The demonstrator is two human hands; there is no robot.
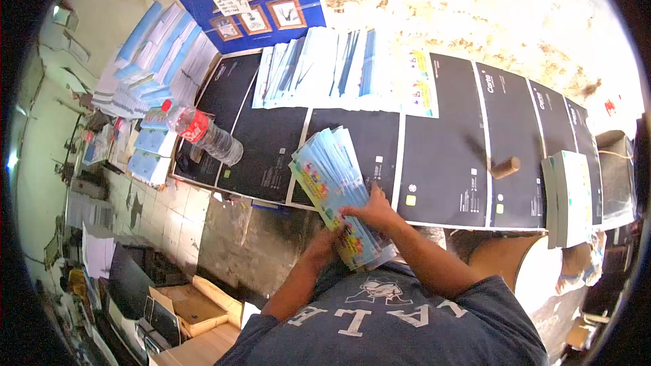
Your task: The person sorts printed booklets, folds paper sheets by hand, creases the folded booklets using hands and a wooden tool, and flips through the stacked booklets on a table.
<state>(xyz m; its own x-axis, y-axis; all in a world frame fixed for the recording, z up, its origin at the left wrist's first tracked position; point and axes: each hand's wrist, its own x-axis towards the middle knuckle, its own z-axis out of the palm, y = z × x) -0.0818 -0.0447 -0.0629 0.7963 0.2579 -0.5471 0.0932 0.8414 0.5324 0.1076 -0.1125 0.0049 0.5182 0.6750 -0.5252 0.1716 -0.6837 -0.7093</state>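
A fanned stack of light-blue printed booklets [331, 175] with colourful pictures is held tilted in front of my chest, over the table's front edge. My right hand [374, 213] grips its right side, thumb across the top and fingers partly hidden. Lower down on the left edge, my left hand [333, 236] is closed around the stack, with most of its fingers out of sight beneath. Beyond the stack, a long row of similar blue-and-white booklets [325, 71] lies along the back of the black-covered table [441, 169].
On the left lies a red-labelled plastic bottle [207, 134], beside tall paper stacks [159, 61]. A short wooden cylinder [505, 167] stands on the table at right, near a thick block of booklets [569, 196]. A blue picture board [254, 7] leans at the back; an open carton [193, 305] sits lower left.
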